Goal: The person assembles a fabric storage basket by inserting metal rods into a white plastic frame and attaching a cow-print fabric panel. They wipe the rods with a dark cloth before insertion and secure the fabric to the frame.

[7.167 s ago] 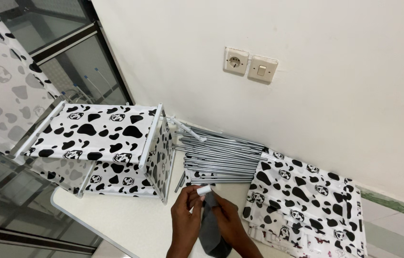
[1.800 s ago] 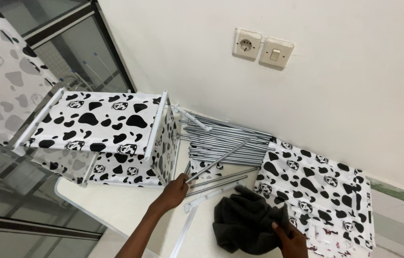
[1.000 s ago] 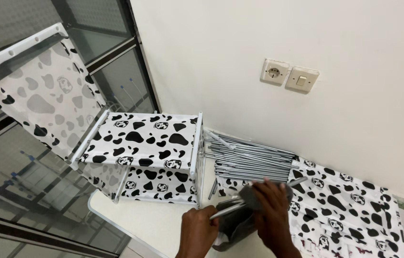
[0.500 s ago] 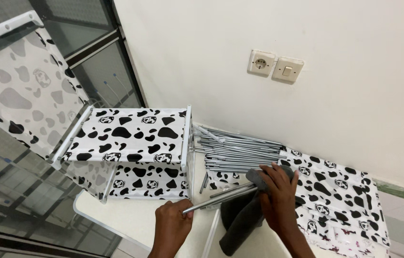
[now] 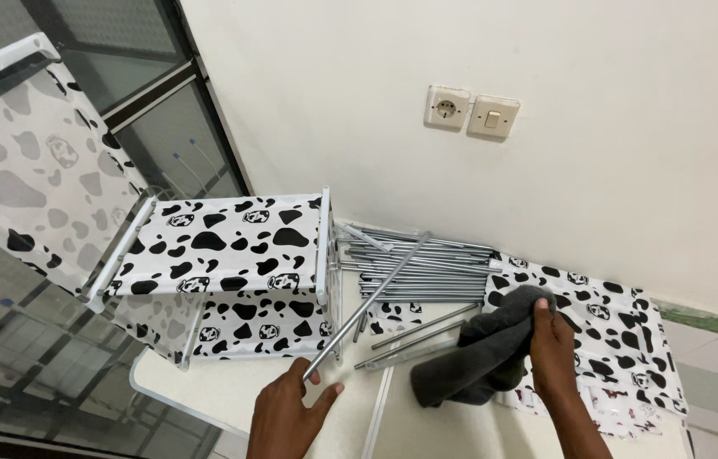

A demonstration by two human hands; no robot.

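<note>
My left hand (image 5: 284, 414) grips the near end of a thin silver metal rod (image 5: 370, 299), which slants up and away toward the pile of rods (image 5: 418, 265) by the wall. My right hand (image 5: 553, 344) holds a dark grey cloth (image 5: 482, 353) off to the right, clear of the rod. The cloth hangs crumpled over the white tabletop (image 5: 231, 399). Two loose rods (image 5: 417, 328) lie on the table between my hands.
A small rack covered in cow-print fabric (image 5: 223, 263) stands at the left, against a glass door (image 5: 121, 127). Folded cow-print fabric (image 5: 597, 340) lies at the right. A white rail (image 5: 376, 416) lies near the front edge. A wall socket and switch (image 5: 471, 111) sit above.
My right hand has slid the cloth off the rod and moved right. The left hand has swung the rod's far end up toward the pile.
</note>
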